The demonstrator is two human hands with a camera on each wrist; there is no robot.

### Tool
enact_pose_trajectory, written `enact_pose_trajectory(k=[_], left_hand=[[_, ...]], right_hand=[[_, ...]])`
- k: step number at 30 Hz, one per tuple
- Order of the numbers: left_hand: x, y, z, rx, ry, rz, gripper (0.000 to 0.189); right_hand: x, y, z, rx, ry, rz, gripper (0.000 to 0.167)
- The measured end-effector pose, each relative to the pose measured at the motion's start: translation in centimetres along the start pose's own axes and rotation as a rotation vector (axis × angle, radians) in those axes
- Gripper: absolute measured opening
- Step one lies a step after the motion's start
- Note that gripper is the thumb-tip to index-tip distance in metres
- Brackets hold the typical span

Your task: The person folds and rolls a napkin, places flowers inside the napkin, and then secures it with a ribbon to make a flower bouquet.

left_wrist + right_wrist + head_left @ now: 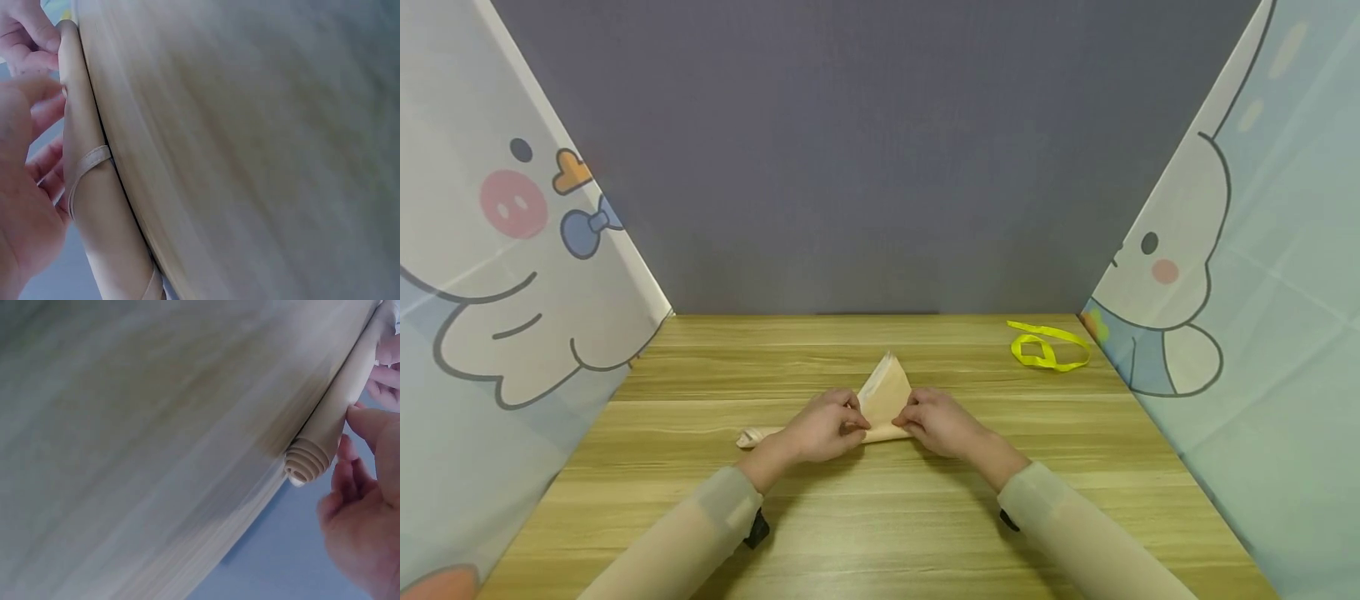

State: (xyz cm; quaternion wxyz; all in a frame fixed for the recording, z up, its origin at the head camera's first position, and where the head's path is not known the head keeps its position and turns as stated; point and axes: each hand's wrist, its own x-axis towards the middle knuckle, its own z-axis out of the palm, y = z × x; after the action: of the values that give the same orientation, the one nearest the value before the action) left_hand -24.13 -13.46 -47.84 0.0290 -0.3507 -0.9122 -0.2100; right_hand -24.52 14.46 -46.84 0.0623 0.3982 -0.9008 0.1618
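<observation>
A beige sheet (883, 406) is seen just below the frame centre on the wood-grain table (880, 525), its lower edge rolled up, a pointed flap (889, 383) extending above. The roll (887, 434) is pinched between thumb and fingers by the left hand (822, 425), left of the flap, and by the right hand (945, 423), right of it. A looped yellow ribbon (1037, 362) is noted farther right on the table.
</observation>
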Motion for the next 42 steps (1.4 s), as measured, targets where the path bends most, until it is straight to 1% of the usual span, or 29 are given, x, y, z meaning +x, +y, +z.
enact_pose_trajectory(k=[3, 5, 8, 10, 12, 17, 19, 22, 25, 30, 35, 38, 41, 42], left_hand=[[0.03, 0.10, 0.02, 0.006, -0.024, 0.000, 0.022], [0.09, 0.04, 0.11, 0.019, -0.032, 0.019, 0.023], [0.19, -0.15, 0.22, 0.012, -0.034, 0.068, 0.017], [0.23, -0.21, 0.20, -0.016, -0.036, 0.078, 0.014], [0.23, -0.15, 0.09, -0.068, -0.046, 0.061, 0.014], [0.13, 0.10, -0.17, -0.167, -0.072, -0.063, 0.017], [0.14, 0.06, -0.13, -0.194, -0.075, -0.095, 0.018], [0.21, -0.05, -0.02, -0.228, -0.075, -0.108, 0.017], [0.29, -0.16, 0.07, -0.235, -0.076, -0.101, 0.013], [0.44, -0.27, 0.14, -0.204, -0.059, -0.090, 0.008], [0.67, -0.30, 0.12, -0.171, -0.043, -0.093, 0.010], [0.63, -0.37, 0.27, -0.088, -0.009, -0.061, 0.010], [0.50, -0.36, 0.36, 0.008, 0.028, -0.018, 0.010], [0.45, -0.34, 0.35, 0.029, 0.030, -0.005, 0.010]], right_hand=[[-0.16, -0.21, -0.12, 0.062, -0.040, 0.024, 0.015], [-0.24, -0.28, -0.19, 0.096, -0.076, 0.047, 0.017], [-0.26, -0.16, -0.19, 0.117, -0.108, 0.069, 0.020], [-0.25, -0.07, -0.20, 0.113, -0.108, 0.067, 0.019], [-0.23, -0.02, -0.24, 0.103, -0.105, 0.064, 0.018], [-0.10, -0.13, -0.36, 0.084, -0.103, 0.071, 0.017], [-0.05, -0.20, -0.38, 0.090, -0.104, 0.085, 0.017], [0.02, -0.27, -0.35, 0.122, -0.101, 0.110, 0.016], [0.06, -0.24, -0.23, 0.157, -0.086, 0.119, 0.014], [0.24, 0.04, 0.03, 0.159, -0.052, 0.088, 0.009], [0.40, -0.04, 0.02, 0.124, -0.038, 0.069, 0.008], [0.44, -0.08, 0.07, 0.078, -0.024, 0.042, 0.008], [0.38, -0.10, 0.11, 0.043, -0.023, 0.036, 0.010], [0.34, -0.10, 0.13, 0.035, -0.023, 0.036, 0.011]])
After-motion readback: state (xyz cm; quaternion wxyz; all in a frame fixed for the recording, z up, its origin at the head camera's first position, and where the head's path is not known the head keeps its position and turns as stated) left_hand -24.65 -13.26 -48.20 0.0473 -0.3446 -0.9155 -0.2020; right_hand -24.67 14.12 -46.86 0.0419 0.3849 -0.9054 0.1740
